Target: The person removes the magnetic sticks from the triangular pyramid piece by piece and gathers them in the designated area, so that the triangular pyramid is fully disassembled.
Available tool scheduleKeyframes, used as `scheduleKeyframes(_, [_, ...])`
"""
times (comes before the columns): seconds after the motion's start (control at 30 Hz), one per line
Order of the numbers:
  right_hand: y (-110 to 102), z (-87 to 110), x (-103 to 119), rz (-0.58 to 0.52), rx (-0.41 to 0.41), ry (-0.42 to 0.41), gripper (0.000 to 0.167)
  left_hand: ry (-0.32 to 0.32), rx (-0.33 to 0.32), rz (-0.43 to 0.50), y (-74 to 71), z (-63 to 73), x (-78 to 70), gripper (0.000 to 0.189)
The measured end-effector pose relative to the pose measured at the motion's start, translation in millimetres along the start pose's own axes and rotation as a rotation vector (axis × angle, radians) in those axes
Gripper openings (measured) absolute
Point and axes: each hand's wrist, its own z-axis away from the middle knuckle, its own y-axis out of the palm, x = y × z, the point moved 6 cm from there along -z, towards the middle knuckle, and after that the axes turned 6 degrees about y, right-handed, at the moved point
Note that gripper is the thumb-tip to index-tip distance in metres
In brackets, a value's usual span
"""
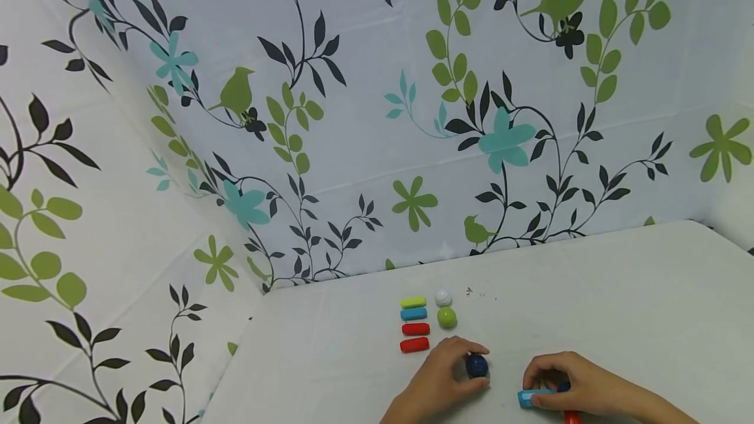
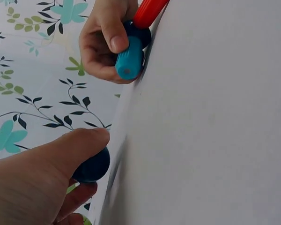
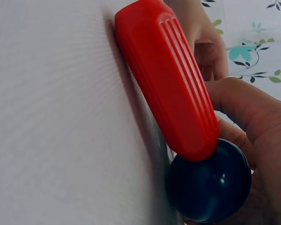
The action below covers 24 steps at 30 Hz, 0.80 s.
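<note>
In the head view my left hand (image 1: 434,381) holds a dark blue ball (image 1: 476,366) between thumb and fingers, low over the white table. To its right, my right hand (image 1: 583,386) pinches a light blue stick (image 1: 533,399) with rounded ridged sides. That stick meets a second dark blue ball (image 3: 210,180), and a red ridged stick (image 3: 171,82) joins the same ball, as the right wrist view shows up close. In the left wrist view, the thumb of the right hand lies along the light blue stick. Fingers partly cover the second ball in the head view.
Beyond the left hand, a yellow-green stick (image 1: 413,302), a blue stick (image 1: 413,313) and two red sticks (image 1: 415,329) lie in a column. Beside them sit a white ball (image 1: 444,298) and a green ball (image 1: 446,317). A leaf-and-bird patterned cloth (image 1: 353,149) hangs behind the table (image 1: 318,352).
</note>
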Motion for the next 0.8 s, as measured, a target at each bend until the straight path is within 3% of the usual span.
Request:
scheduleKeyframes(0.2, [1,-0.9,0,0.006,-0.002,-0.006,0.015,-0.088,-0.098,-0.048,-9.8,3.9,9.9,0.038])
scheduleKeyframes(0.47, [3,0.9,-2,0.005,-0.010,0.008,0.015,-0.202,-0.134,-0.057,-20.0,6.4,22.2,0.037])
scheduleKeyframes(0.63, [0,4.6,-2,0.050,-0.033,0.009,0.016,-0.179,-0.167,-0.056,-24.3,3.9,24.4,0.036])
scheduleKeyframes(0.8, [-4,9.8,-4,0.071,-0.041,0.015,0.018,-0.128,-0.201,-0.181,-26.9,2.7,24.6,0.036])
